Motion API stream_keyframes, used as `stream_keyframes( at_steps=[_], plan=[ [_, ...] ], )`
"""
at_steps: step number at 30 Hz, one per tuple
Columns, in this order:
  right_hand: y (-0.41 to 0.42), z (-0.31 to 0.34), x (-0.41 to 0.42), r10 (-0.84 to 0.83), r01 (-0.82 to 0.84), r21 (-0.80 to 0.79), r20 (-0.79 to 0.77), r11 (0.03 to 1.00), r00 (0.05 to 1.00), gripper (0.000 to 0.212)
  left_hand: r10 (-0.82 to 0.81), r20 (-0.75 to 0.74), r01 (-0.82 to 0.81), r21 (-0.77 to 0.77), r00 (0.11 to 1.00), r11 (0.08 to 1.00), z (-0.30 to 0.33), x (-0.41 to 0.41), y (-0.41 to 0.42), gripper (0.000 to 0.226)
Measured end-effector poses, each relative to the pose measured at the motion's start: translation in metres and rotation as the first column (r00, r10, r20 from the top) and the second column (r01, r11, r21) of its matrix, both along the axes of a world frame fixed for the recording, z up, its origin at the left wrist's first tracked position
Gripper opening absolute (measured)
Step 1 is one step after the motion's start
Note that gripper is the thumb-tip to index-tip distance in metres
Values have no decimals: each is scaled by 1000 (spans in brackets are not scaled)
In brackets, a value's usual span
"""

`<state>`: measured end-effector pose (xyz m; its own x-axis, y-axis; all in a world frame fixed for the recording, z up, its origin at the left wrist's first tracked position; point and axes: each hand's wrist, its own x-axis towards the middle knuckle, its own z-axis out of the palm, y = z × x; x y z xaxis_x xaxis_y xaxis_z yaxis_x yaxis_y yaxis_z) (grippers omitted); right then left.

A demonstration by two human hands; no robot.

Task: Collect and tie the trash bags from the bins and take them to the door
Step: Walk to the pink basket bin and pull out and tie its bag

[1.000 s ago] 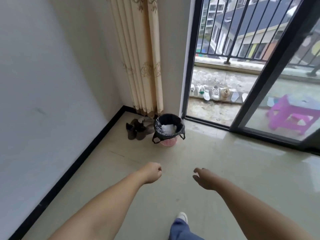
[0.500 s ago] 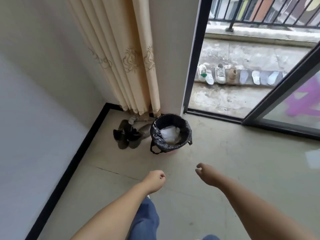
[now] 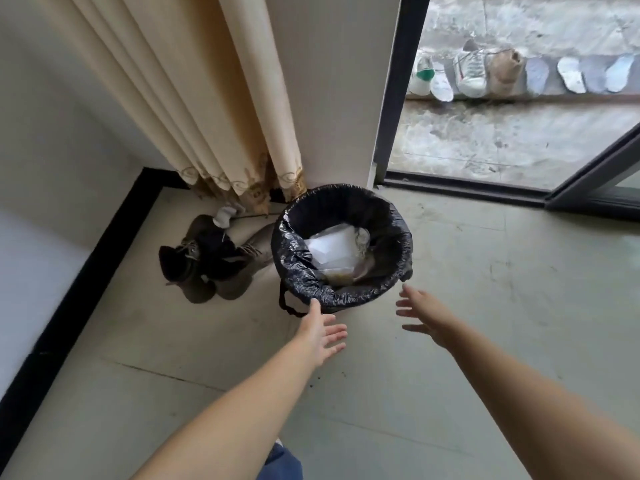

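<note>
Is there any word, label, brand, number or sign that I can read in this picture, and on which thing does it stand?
None can be read.
White paper inside the black trash bag: no print shows on it.
Shoes outside the glass door: one has a green patch and one a red stripe, but any brand mark is too blurred to read.
Curtain: only ornament at the hem, no letters.

Two bare forearms are seen rising from the lower edge of the frame, with no sleeves, watch or jewellery shown on them. The left hand (image 3: 320, 332) and the right hand (image 3: 420, 315) are ungloved. A patch of blue denim trouser leg (image 3: 284, 462) is seen at bottom centre.
</note>
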<state>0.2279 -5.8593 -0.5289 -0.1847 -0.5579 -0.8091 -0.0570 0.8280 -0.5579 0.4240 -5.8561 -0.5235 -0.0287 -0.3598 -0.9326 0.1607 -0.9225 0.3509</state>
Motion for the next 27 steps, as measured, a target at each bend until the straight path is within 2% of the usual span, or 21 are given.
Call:
stream_keyframes(
  at_steps=[2, 4, 10, 14, 21, 24, 27],
  plan=[
    [-16, -28, -9, -154, 157, -20, 108, 987, 982, 40, 134, -76, -130, 50, 988, 990, -35, -2, -15, 74],
    [-32, -50, -17, -221, 233, -22, 237, 972, 946, 39, 180, -134, -179, 19, 975, 984, -62, -3, -28, 81],
    [-62, -103, -33, -185, 249, -110, 410, 962, 893, 36, 51, -367, -102, -120, 929, 988, -100, 5, -41, 82],
    [-69, -107, -32, -212, 342, -194, 488, 920, 847, 27, 82, -463, -183, -178, 882, 967, -106, 11, -41, 74],
    [-57, -98, -12, -235, 382, -214, 501, 899, 833, 17, 326, -522, -445, -116, 788, 888, -99, 41, -46, 90],
    [-52, -98, -6, -239, 414, -210, 558, 886, 794, 18, 392, -524, -494, -65, 756, 867, -108, 50, -45, 79],
    [-45, -91, -6, -245, 445, -222, 589, 867, 770, 14, 369, -487, -447, -50, 792, 893, -116, 51, -42, 66]
  ],
)
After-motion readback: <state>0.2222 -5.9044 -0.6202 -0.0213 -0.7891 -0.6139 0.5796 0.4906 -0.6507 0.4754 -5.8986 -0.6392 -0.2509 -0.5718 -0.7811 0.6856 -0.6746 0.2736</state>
